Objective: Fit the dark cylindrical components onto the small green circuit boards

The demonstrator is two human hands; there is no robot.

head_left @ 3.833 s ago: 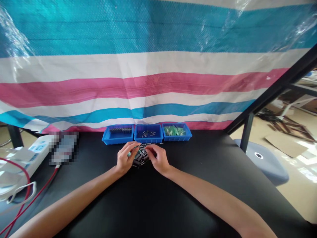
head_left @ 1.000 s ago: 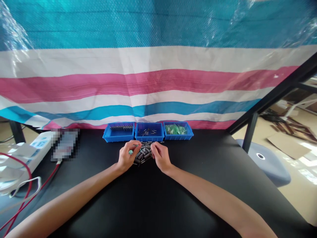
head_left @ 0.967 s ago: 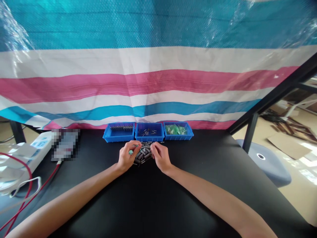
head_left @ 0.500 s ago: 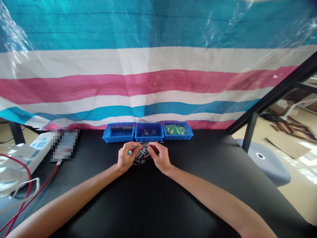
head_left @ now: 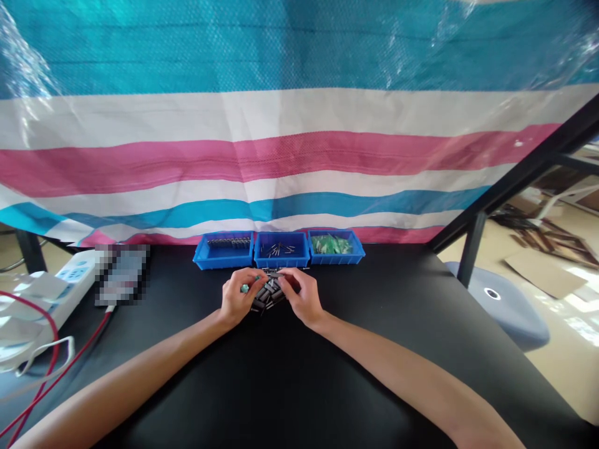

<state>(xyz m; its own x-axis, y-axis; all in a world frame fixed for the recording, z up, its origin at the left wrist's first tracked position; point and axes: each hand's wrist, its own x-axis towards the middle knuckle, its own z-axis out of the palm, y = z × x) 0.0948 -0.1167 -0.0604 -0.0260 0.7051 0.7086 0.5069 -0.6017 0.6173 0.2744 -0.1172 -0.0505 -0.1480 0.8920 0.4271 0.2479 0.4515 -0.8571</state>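
Note:
My left hand is closed in a pinch over a pile of small metal rods and cylinders. A small pale green piece shows in its curled fingers, with another bit of green near the fingertips. Opposite it, my right hand has thumb and fingers pressed together around a small grey metal part, too small to name further. The fingertips of both hands almost meet above the pile, which they partly hide.
Behind the hands stand three blue bins: the left bin with a row of metal cylinders, the middle bin with thin pins, the right bin with green-and-clear bagged pieces. A power strip, blurred-out device and red cable lie left.

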